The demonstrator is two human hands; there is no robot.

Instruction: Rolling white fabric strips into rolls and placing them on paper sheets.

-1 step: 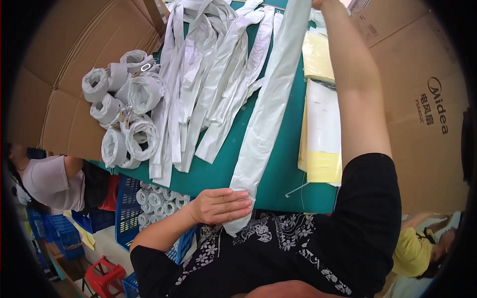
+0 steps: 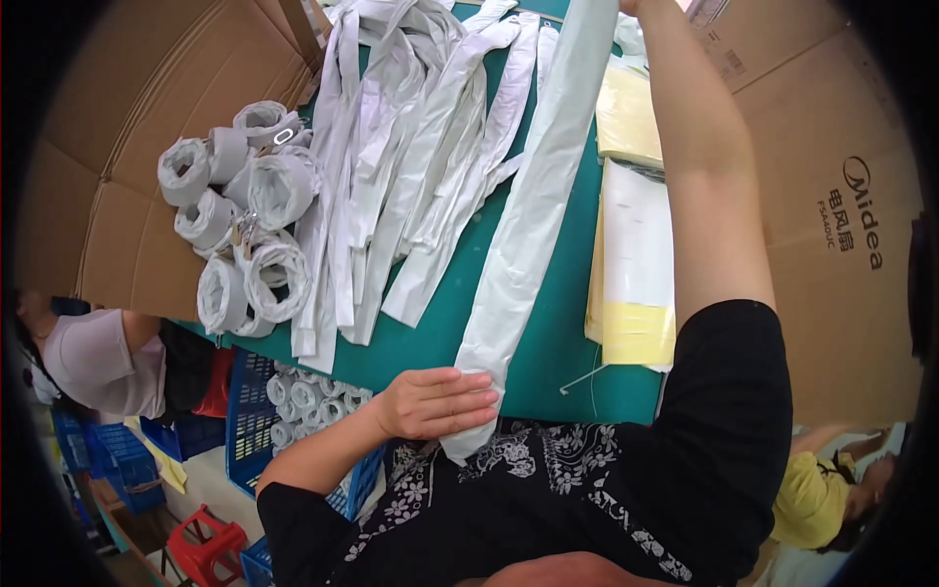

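A long white fabric strip [image 2: 533, 205] runs from the far edge of the view down past the table's near edge. Across its near end lie the fingers of my left hand [image 2: 435, 403], pressed together on top of it; the thumb is hidden. At the top rim of the view, my right hand [image 2: 634, 6] meets the strip's far part, and its fingers are mostly cut off. Left of the strip lies a loose pile of similar white strips [image 2: 391, 147]. Farther left are several white rolled strips [image 2: 279, 186], stacked, some with metal eyelets or clips.
Right of the strip, papers in clear and yellow sleeves [image 2: 638, 264] lie on the green table [image 2: 548, 377]. Cardboard boxes [image 2: 817, 196] stand on both sides. Below is a blue crate [image 2: 249, 411] of white rolls, near a red stool [image 2: 207, 548]. Two other people are partly in view.
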